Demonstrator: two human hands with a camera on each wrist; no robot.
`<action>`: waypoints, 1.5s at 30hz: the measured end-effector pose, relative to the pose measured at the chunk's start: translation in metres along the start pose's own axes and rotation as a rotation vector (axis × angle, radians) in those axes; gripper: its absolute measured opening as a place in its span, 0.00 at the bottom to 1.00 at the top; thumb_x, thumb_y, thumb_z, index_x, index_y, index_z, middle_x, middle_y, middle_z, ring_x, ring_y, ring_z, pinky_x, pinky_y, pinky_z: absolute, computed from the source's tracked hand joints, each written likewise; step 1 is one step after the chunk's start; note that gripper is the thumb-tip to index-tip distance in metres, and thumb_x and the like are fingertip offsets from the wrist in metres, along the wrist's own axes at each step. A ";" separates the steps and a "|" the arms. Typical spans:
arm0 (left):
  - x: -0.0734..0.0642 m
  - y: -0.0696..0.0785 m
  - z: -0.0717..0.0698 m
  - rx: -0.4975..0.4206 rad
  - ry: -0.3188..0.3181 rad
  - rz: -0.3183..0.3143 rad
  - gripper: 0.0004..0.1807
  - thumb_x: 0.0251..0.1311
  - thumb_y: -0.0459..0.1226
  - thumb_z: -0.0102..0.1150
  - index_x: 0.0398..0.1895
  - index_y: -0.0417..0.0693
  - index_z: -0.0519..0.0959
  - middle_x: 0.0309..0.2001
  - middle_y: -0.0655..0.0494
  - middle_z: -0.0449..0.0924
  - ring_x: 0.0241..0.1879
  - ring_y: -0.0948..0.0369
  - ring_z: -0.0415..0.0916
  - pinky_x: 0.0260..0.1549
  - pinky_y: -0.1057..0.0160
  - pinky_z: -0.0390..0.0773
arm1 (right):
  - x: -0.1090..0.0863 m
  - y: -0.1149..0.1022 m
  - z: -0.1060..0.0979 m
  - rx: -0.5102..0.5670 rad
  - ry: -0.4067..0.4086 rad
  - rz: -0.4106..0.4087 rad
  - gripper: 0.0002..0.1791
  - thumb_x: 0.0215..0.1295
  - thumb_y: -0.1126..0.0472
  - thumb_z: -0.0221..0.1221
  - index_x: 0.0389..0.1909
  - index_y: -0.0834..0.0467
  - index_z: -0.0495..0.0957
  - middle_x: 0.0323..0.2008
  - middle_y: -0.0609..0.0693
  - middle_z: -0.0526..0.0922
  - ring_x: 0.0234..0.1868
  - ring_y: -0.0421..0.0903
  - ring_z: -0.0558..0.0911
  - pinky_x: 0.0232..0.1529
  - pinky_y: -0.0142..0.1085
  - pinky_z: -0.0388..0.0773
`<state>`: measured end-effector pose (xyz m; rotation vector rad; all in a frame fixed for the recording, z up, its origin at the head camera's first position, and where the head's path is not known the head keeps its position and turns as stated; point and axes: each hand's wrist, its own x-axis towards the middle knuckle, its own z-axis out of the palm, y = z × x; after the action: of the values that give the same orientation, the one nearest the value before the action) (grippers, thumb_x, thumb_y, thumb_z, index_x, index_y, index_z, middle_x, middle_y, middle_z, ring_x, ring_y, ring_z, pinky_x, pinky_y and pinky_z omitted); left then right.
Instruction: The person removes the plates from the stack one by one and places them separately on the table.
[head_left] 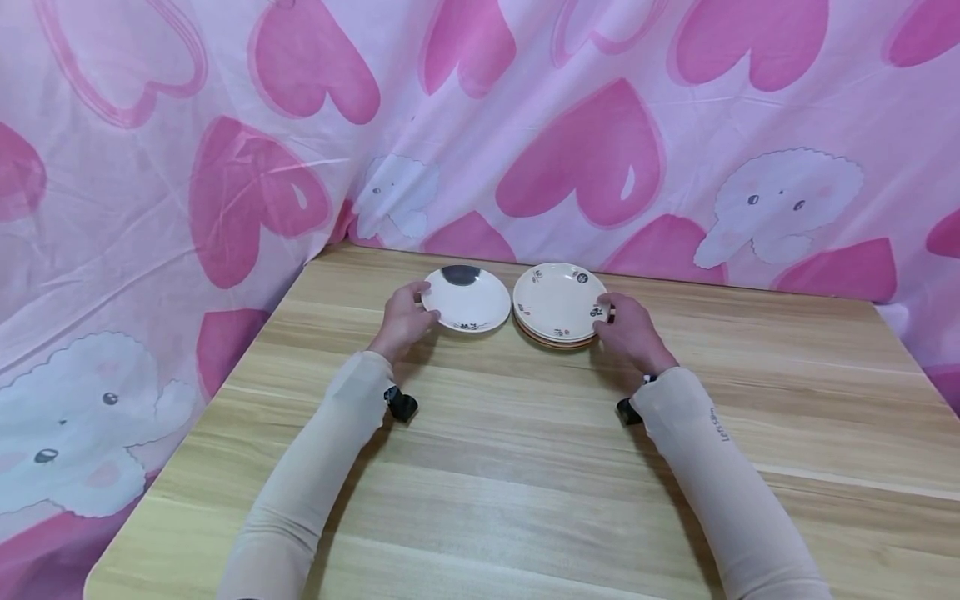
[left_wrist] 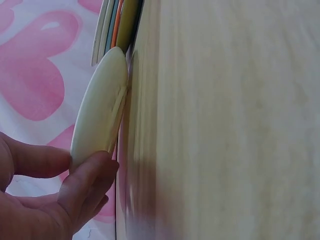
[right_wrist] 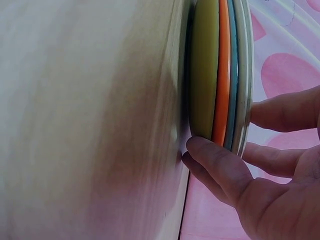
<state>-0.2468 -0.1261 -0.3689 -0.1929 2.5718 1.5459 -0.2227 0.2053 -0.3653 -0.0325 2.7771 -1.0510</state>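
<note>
Gripping seems the present step: the left hand (head_left: 405, 321) pinches the single plate (head_left: 471, 302) at its right, the right hand (head_left: 633, 333) clasps the plate stack (head_left: 557, 303) at its left; next move probably needs level support.

In the head view it is bright, and light seems to fall from above the table (head_left: 517, 492), making a soft white shine on its near part and soft dark shadows on it under both sleeves (head_left: 303, 483). The pink cloth (head_left: 577, 158) behind the table looks bright and clear. Both wrist views are dimmer, and the table looks blurry there, with a fuzzy dark shadow on it near the left hand (left_wrist: 60, 210) and the right hand (right_wrist: 270, 200).
</note>
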 end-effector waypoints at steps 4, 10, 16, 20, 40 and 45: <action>0.000 0.000 0.000 0.017 0.011 0.005 0.35 0.52 0.25 0.54 0.67 0.40 0.59 0.64 0.39 0.64 0.60 0.52 0.67 0.56 0.60 0.74 | 0.000 0.000 0.001 -0.005 0.004 -0.001 0.31 0.61 0.65 0.48 0.65 0.68 0.56 0.58 0.65 0.69 0.55 0.55 0.69 0.58 0.48 0.70; 0.000 -0.001 -0.001 0.006 0.000 0.020 0.34 0.52 0.23 0.52 0.66 0.38 0.60 0.65 0.39 0.63 0.63 0.52 0.66 0.59 0.60 0.72 | -0.001 0.000 0.000 0.003 0.004 0.002 0.31 0.61 0.65 0.48 0.66 0.68 0.55 0.59 0.65 0.68 0.56 0.56 0.70 0.59 0.48 0.70; -0.001 -0.003 -0.002 0.017 0.007 0.027 0.34 0.51 0.22 0.51 0.65 0.38 0.61 0.65 0.39 0.64 0.62 0.50 0.68 0.57 0.61 0.74 | -0.002 -0.001 -0.001 0.023 -0.006 0.003 0.31 0.61 0.66 0.48 0.66 0.69 0.55 0.60 0.66 0.67 0.57 0.57 0.69 0.60 0.49 0.69; -0.001 -0.005 -0.001 0.083 0.032 0.068 0.33 0.51 0.22 0.52 0.64 0.38 0.63 0.64 0.39 0.65 0.62 0.50 0.68 0.57 0.60 0.74 | -0.003 -0.001 0.000 0.025 -0.007 0.001 0.31 0.61 0.66 0.48 0.66 0.69 0.55 0.60 0.66 0.67 0.57 0.57 0.69 0.60 0.49 0.70; -0.002 -0.005 -0.008 0.159 0.059 0.054 0.32 0.50 0.25 0.57 0.62 0.40 0.66 0.64 0.41 0.67 0.61 0.50 0.69 0.57 0.59 0.74 | -0.001 -0.002 0.000 -0.011 -0.011 0.010 0.31 0.62 0.64 0.47 0.66 0.67 0.55 0.60 0.66 0.67 0.57 0.57 0.69 0.59 0.49 0.69; -0.001 -0.002 -0.012 0.137 0.063 0.048 0.31 0.53 0.29 0.59 0.63 0.42 0.65 0.64 0.43 0.66 0.58 0.50 0.73 0.56 0.58 0.75 | 0.000 -0.001 0.000 -0.007 -0.006 0.005 0.31 0.62 0.64 0.47 0.66 0.68 0.55 0.59 0.65 0.68 0.55 0.56 0.69 0.58 0.48 0.70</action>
<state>-0.2460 -0.1376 -0.3647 -0.1681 2.7385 1.3927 -0.2225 0.2050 -0.3647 -0.0290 2.7737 -1.0384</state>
